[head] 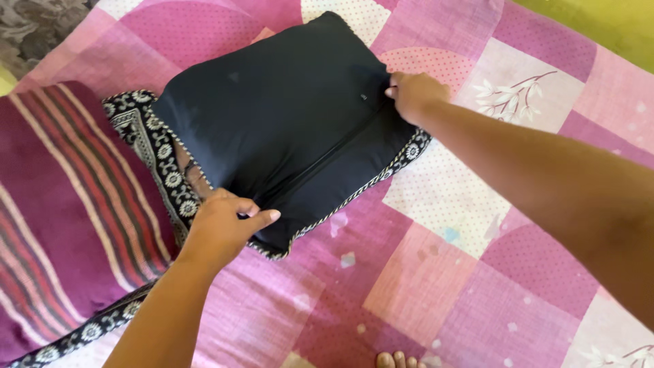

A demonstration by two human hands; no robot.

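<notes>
Head view: left hand (221,225) pinches black cushion cover (279,123) at seven o'clock, right hand (412,94) pinches its zip at two; best keep the fabric taut.

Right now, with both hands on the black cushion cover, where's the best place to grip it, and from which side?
Probably the two ends of the zip line across the black cushion cover. The left hand pinches the near edge by the patterned trim, coming from the near side; the right hand pinches the far-right edge by the zip. The cover lies flat on the pink patchwork sheet, so only edges offer loose fabric.

A home bedroom: pink patchwork bedsheet (436,272), striped purple blanket (61,225)
</notes>
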